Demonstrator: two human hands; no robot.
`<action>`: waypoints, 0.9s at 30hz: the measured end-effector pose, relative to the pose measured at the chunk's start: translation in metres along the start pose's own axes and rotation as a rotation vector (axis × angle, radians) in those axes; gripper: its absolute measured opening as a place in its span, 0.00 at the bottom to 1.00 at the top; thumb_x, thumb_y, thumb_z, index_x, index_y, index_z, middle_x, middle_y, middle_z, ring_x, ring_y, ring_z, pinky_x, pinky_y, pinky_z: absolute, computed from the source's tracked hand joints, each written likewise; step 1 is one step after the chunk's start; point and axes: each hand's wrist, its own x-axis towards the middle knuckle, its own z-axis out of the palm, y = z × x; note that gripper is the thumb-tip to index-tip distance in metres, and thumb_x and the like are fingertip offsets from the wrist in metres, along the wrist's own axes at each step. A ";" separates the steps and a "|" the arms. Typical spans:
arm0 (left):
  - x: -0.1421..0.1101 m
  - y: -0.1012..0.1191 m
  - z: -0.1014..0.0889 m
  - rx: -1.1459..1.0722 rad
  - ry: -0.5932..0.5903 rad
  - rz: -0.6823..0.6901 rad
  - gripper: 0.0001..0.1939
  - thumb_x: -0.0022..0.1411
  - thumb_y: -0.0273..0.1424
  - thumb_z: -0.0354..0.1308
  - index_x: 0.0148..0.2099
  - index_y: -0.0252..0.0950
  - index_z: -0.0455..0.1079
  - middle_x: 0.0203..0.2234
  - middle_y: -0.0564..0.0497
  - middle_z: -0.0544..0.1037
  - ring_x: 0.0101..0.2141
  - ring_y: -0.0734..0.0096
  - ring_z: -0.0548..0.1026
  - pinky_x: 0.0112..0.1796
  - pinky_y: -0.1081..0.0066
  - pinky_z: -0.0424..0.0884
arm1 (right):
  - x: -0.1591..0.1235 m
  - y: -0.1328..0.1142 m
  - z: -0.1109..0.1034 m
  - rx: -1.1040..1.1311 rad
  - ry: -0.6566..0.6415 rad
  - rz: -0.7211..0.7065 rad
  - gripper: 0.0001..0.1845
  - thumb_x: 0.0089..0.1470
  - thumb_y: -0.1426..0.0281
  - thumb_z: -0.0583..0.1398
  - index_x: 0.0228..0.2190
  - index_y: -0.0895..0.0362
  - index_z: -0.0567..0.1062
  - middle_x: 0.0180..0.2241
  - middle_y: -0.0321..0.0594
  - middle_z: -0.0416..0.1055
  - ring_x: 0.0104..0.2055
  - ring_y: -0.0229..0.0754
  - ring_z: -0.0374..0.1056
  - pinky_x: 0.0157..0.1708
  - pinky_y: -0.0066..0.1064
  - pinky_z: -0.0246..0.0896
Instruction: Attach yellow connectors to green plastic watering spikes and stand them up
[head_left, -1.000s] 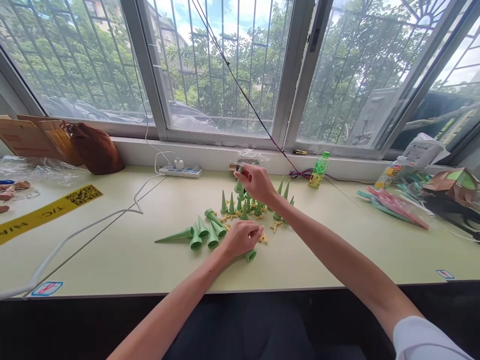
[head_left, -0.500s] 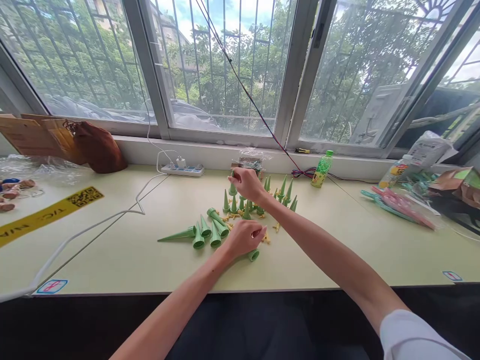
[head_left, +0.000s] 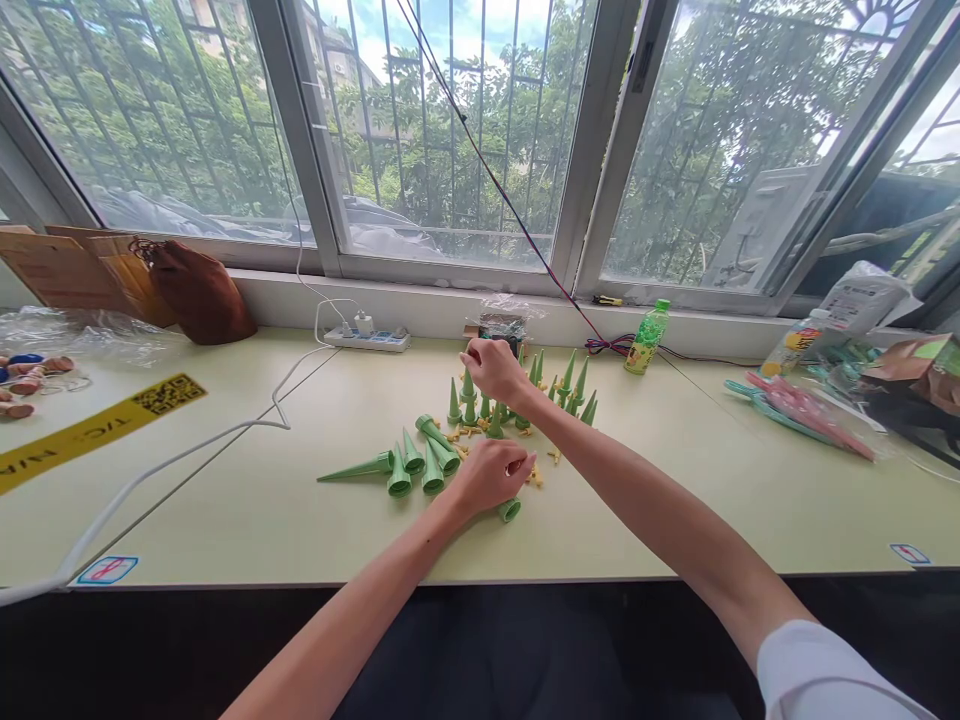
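Observation:
My right hand [head_left: 496,370] is closed, with thumb and fingers pinched together over the back of a cluster of upright green plastic cones [head_left: 454,403]. A green cone [head_left: 468,384] stands just below its fingertips; whether they grip it I cannot tell. Nearer to me, my left hand [head_left: 493,474] is curled closed low over the table, its fingers hidden from view. From beneath it shows the open end of a green cone [head_left: 511,511]. Small yellow plastic pieces [head_left: 535,478] lie around the hands and among the cones. Left of my left hand lie several loose hollow green cones [head_left: 400,483].
A power strip [head_left: 367,341] and a brown drawstring bag [head_left: 201,295] stand along the back left. A white cable [head_left: 247,424] crosses the left side. At the back right stand a green bottle [head_left: 647,340] and another bottle [head_left: 795,342], near pink and teal plastic strips [head_left: 810,415].
Both hands keep the same pose and place over the cones. The whole view has shifted very slightly; nothing else visibly differs.

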 end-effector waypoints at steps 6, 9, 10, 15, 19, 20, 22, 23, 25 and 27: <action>0.000 0.000 0.000 0.001 0.006 0.009 0.21 0.65 0.31 0.49 0.19 0.35 0.53 0.15 0.57 0.56 0.19 0.77 0.54 0.25 0.72 0.52 | 0.002 -0.003 0.000 -0.022 0.005 -0.014 0.15 0.62 0.71 0.55 0.22 0.57 0.65 0.21 0.37 0.63 0.23 0.36 0.57 0.26 0.28 0.49; 0.001 0.000 0.000 -0.009 0.001 0.014 0.21 0.65 0.31 0.48 0.19 0.35 0.52 0.15 0.56 0.56 0.19 0.77 0.54 0.25 0.71 0.51 | 0.003 -0.003 0.001 -0.032 -0.007 0.001 0.15 0.62 0.72 0.55 0.22 0.57 0.66 0.20 0.36 0.62 0.22 0.35 0.57 0.25 0.28 0.48; 0.001 0.000 0.000 -0.013 -0.001 0.014 0.21 0.65 0.32 0.48 0.19 0.35 0.52 0.15 0.56 0.56 0.19 0.77 0.53 0.25 0.71 0.51 | 0.004 -0.003 0.001 -0.034 -0.013 0.008 0.15 0.62 0.72 0.56 0.22 0.57 0.66 0.20 0.36 0.62 0.21 0.35 0.57 0.25 0.28 0.48; 0.001 0.001 0.000 -0.010 -0.004 0.007 0.21 0.65 0.32 0.48 0.19 0.35 0.51 0.15 0.57 0.55 0.19 0.77 0.53 0.25 0.72 0.51 | 0.004 -0.004 0.002 -0.059 -0.018 0.031 0.15 0.61 0.72 0.56 0.22 0.58 0.66 0.20 0.37 0.63 0.21 0.36 0.57 0.24 0.28 0.48; 0.001 0.000 0.000 -0.009 0.004 0.010 0.21 0.65 0.31 0.49 0.19 0.35 0.52 0.15 0.57 0.55 0.19 0.77 0.53 0.25 0.72 0.51 | 0.003 -0.004 0.003 -0.065 -0.027 0.041 0.15 0.62 0.71 0.56 0.23 0.58 0.67 0.20 0.38 0.63 0.21 0.36 0.58 0.24 0.29 0.47; 0.001 0.000 0.000 -0.010 0.006 0.012 0.21 0.64 0.31 0.49 0.19 0.35 0.53 0.15 0.57 0.56 0.19 0.77 0.53 0.25 0.72 0.51 | 0.003 -0.004 0.003 -0.066 -0.030 0.042 0.15 0.62 0.70 0.56 0.23 0.58 0.68 0.20 0.38 0.64 0.21 0.37 0.58 0.24 0.29 0.48; 0.001 0.000 0.000 -0.011 0.005 0.013 0.21 0.64 0.31 0.49 0.19 0.35 0.53 0.15 0.57 0.56 0.19 0.78 0.53 0.24 0.72 0.51 | 0.002 -0.004 0.001 -0.056 -0.034 0.034 0.15 0.63 0.66 0.56 0.25 0.59 0.69 0.21 0.39 0.65 0.21 0.37 0.59 0.24 0.29 0.48; 0.001 -0.001 0.000 -0.012 0.004 0.014 0.21 0.65 0.31 0.49 0.19 0.35 0.53 0.15 0.57 0.56 0.19 0.78 0.53 0.24 0.72 0.51 | 0.002 -0.004 -0.001 -0.046 -0.036 0.026 0.15 0.62 0.64 0.57 0.27 0.59 0.70 0.21 0.39 0.65 0.21 0.37 0.59 0.25 0.29 0.49; 0.000 -0.001 0.000 -0.014 0.008 0.019 0.21 0.65 0.31 0.49 0.19 0.35 0.53 0.15 0.57 0.56 0.19 0.78 0.53 0.24 0.72 0.51 | 0.001 -0.005 -0.006 -0.022 -0.029 0.006 0.14 0.62 0.62 0.57 0.31 0.61 0.71 0.21 0.38 0.65 0.21 0.37 0.59 0.25 0.29 0.50; 0.000 -0.001 0.000 -0.019 0.018 0.028 0.21 0.65 0.31 0.49 0.19 0.35 0.54 0.15 0.57 0.56 0.19 0.78 0.53 0.24 0.71 0.52 | -0.001 -0.009 -0.013 -0.020 0.005 -0.018 0.14 0.62 0.61 0.57 0.36 0.61 0.70 0.21 0.37 0.65 0.21 0.37 0.59 0.26 0.29 0.50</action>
